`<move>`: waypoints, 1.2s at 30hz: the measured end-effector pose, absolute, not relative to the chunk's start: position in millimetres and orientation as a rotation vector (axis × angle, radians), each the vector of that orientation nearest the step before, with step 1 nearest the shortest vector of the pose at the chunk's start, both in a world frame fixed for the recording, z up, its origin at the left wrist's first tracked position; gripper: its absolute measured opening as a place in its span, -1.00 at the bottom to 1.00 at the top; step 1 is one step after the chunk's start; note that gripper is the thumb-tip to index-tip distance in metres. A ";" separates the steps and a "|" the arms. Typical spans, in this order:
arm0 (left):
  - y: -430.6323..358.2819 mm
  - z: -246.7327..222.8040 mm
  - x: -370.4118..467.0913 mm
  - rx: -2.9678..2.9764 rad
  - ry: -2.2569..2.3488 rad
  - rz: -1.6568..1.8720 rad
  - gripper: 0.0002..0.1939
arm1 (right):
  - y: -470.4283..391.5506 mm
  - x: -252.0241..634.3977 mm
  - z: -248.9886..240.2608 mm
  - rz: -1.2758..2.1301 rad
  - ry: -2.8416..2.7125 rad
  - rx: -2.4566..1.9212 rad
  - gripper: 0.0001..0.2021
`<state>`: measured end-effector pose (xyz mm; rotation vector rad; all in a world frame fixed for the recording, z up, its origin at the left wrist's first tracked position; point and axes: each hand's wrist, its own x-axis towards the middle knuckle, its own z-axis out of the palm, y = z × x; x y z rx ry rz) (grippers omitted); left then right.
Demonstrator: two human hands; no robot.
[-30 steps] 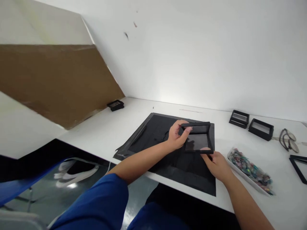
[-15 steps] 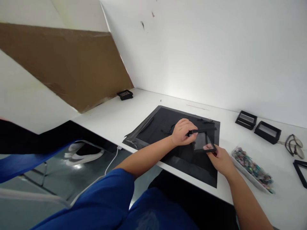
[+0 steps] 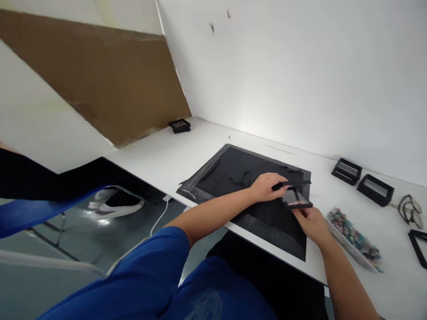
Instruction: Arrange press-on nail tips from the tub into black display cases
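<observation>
A black frame with a clear pane (image 3: 300, 205) is held tilted above the black mat (image 3: 267, 226) between both hands. My left hand (image 3: 267, 187) pinches its far left side, where a thin black strip (image 3: 300, 182) sticks out to the right. Around the near right corner of the frame, my right hand (image 3: 308, 221) is closed, with fingertips showing behind the pane. Black scraps (image 3: 245, 178) lie on the mat to the left of the frame.
On the white table (image 3: 150, 164), a tray of colourful small packets (image 3: 355, 240) stands at right. Beyond it are black frames (image 3: 375, 190), glasses (image 3: 411, 210) and another frame piece (image 3: 418, 249). A small black stack (image 3: 180, 126) sits at the far left.
The view has shifted slightly. Both hands have moved a little to the right with the frame, which is now tilted flatter to view. More scraps on the mat are uncovered.
</observation>
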<state>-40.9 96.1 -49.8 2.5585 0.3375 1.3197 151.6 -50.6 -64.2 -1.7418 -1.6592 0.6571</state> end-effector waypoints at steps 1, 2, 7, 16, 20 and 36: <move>96.8 -49.0 -41.3 2.555 0.342 1.311 -0.68 | -50.7 151.7 -64.8 0.656 -1.659 -1.745 -0.54; 97.6 -48.1 -42.0 2.553 0.346 1.303 -0.67 | -50.8 151.8 -65.4 0.655 -1.657 -1.750 -0.54; 105.5 -45.7 -47.0 2.543 0.390 1.279 -0.67 | -51.9 151.7 -66.5 0.644 -1.635 -1.785 -0.57; 121.1 -44.1 -52.1 2.507 0.502 1.267 -0.66 | -53.1 149.1 -63.1 0.677 -1.623 -1.754 -0.58; 123.4 -42.4 -52.4 2.486 0.549 1.256 -0.67 | -53.9 148.8 -62.7 0.700 -1.605 -1.744 -0.58; 134.5 -42.0 -57.7 2.498 0.678 1.162 -0.65 | -52.1 149.1 -64.1 0.647 -1.601 -1.747 -0.64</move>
